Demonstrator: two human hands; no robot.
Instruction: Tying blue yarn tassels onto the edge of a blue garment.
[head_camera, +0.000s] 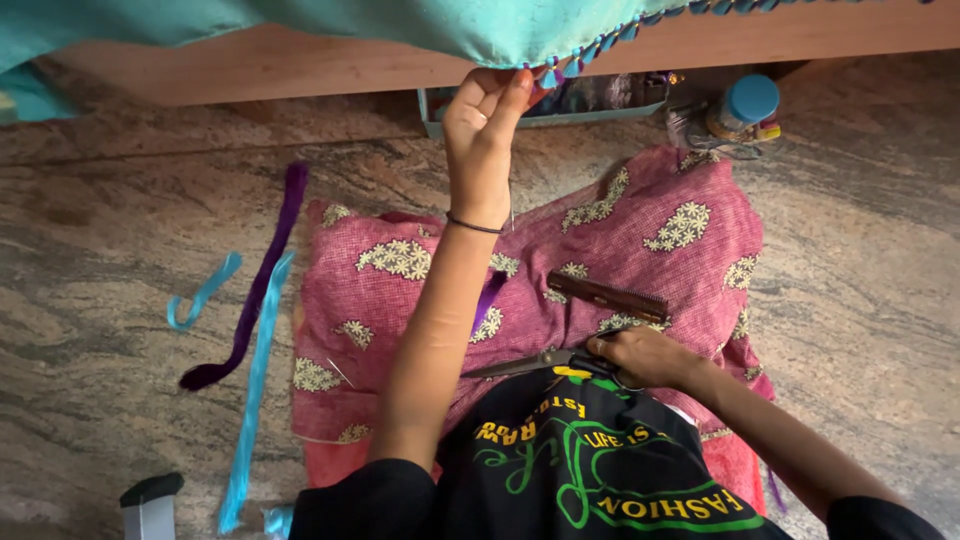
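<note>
Head view: left hand (487, 130) pinches teal tassel (549, 76) (above); right hand (648, 357) grips scissors (530, 362).

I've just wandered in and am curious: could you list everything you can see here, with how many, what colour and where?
Teal cloth: one, with a tasselled edge, draped over the wooden ledge at the top.
Pink patterned cloth: one, spread on the floor, centre.
Comb: one, dark brown, lying on the pink cloth.
Scissors: one pair, dark, on the pink cloth.
Purple strip: one, on the floor, left.
Light blue strips: two, on the floor, left.
Bottle: one, blue cap, upper right under the ledge.
Tray: one, pale blue, under the ledge.
Stone floor: mottled brown-grey.
Left hand: pinching the tasselled edge.
Right hand: on the scissors' handles.
</note>
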